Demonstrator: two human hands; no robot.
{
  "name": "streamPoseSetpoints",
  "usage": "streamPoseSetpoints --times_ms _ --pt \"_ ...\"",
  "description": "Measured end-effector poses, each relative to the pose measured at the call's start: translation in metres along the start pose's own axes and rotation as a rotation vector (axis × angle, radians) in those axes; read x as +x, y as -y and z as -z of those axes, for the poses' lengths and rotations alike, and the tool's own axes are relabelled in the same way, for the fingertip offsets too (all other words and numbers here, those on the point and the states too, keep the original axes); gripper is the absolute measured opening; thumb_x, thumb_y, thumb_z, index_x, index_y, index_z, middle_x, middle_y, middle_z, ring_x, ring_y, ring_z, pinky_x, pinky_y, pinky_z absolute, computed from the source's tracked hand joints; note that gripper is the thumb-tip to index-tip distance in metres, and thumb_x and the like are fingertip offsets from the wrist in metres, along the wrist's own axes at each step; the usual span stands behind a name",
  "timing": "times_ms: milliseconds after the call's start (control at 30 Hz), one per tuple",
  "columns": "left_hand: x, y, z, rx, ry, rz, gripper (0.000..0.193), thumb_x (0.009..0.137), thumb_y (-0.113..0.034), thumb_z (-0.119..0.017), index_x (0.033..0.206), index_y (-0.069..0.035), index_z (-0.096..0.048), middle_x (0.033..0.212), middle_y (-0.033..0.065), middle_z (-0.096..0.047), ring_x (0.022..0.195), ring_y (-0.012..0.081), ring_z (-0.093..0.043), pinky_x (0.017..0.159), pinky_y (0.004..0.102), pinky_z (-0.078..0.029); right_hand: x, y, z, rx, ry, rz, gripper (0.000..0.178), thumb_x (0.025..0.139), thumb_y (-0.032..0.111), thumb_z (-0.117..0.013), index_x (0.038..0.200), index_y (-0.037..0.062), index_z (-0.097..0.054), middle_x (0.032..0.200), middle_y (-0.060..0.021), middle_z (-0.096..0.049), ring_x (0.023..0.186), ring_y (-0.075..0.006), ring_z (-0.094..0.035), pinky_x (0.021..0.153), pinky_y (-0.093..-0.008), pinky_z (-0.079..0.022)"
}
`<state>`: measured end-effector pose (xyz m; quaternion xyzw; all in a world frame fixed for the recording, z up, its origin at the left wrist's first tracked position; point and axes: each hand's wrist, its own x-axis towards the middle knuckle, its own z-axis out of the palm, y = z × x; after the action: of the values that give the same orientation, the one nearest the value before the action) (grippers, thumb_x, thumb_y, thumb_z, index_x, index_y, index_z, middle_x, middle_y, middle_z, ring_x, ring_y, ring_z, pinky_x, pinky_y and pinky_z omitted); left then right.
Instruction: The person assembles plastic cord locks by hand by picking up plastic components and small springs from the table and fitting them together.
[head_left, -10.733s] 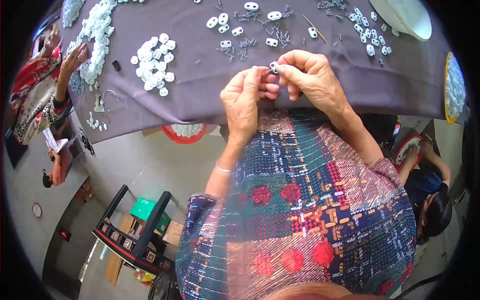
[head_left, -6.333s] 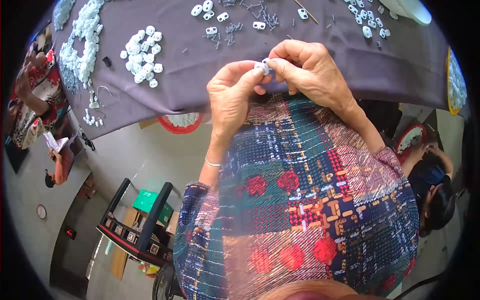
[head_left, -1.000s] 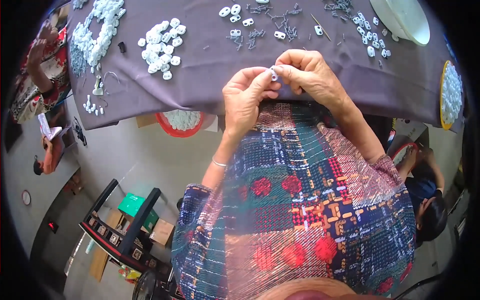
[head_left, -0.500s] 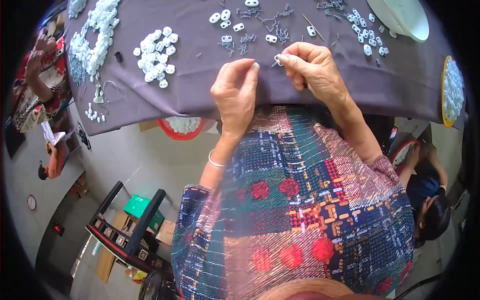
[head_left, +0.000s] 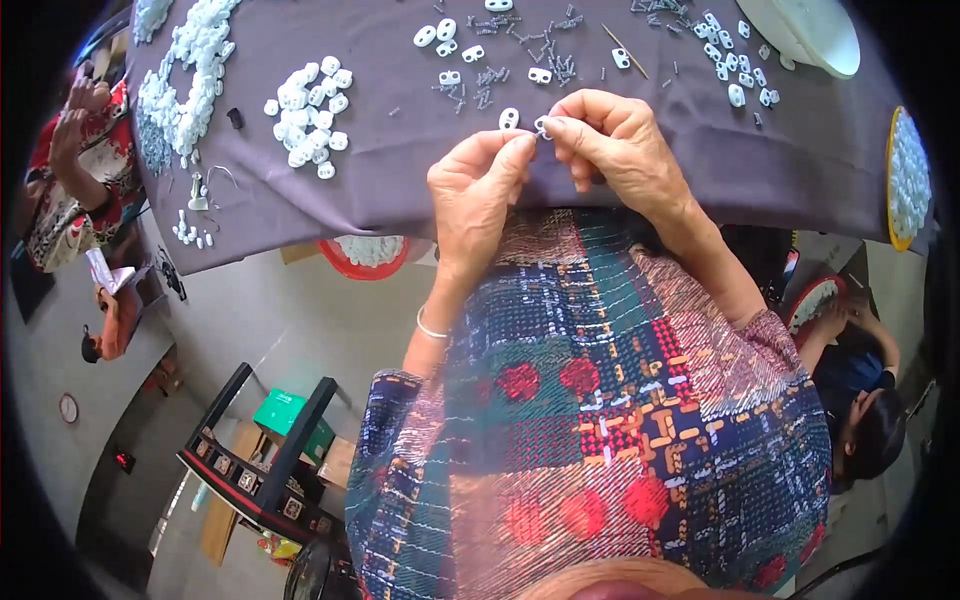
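Note:
My right hand [head_left: 622,147] pinches a small white ring-like plastic piece [head_left: 543,126] between thumb and fingertips. My left hand [head_left: 480,185] is closed, its thumb and index finger brought together close beside that piece. What lies between the left fingertips is hidden. A white two-hole oval piece [head_left: 510,118] shows right at the left fingertips, and I cannot tell whether it is held or lies on the cloth. Beyond my hands, loose white two-hole pieces [head_left: 473,53] and small dark grey springs [head_left: 492,77] are scattered on the dark tablecloth [head_left: 390,150].
A heap of white pieces [head_left: 312,112] sits left of centre, with a larger pile [head_left: 197,70] farther left. A wooden stick [head_left: 630,55] lies beyond my right hand. A white bowl [head_left: 845,50] and a yellow-rimmed tray [head_left: 893,190] stand at right. Other people work at both sides.
My left hand has moved right and up, bringing its fingertips close to the piece in my right hand. The right hand has shifted slightly left. The two-hole piece at the left fingertips now shows.

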<state>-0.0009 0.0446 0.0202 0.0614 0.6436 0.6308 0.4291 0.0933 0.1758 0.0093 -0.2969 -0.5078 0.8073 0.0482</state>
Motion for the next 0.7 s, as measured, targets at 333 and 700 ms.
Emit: streamPoseSetpoints --times_ms 333,700 --pt "0.000 0.002 -0.002 -0.017 -0.053 -0.012 0.012 0.084 -0.009 -0.061 0.090 0.001 -0.063 0.072 0.0017 -0.060 0.056 0.0043 -0.048 0.048 0.0157 -0.036 -0.003 -0.001 -0.003 -0.121 0.020 0.052 0.018 0.087 0.017 -0.058 0.094 0.0002 -0.059 0.070 -0.0010 -0.056 0.053 -0.0037 -0.051 0.047 -0.0171 -0.042" --pt "-0.002 0.012 -0.004 0.268 -0.117 -0.347 0.009 0.082 -0.005 -0.063 0.086 0.002 -0.064 0.077 0.0020 -0.059 0.062 0.0055 -0.051 0.054 0.0187 -0.041 -0.005 0.000 -0.007 -0.182 -0.004 0.102 0.016 0.087 0.015 -0.058 0.092 -0.0007 -0.059 0.070 -0.0005 -0.057 0.052 -0.0037 -0.050 0.046 -0.0170 -0.041"
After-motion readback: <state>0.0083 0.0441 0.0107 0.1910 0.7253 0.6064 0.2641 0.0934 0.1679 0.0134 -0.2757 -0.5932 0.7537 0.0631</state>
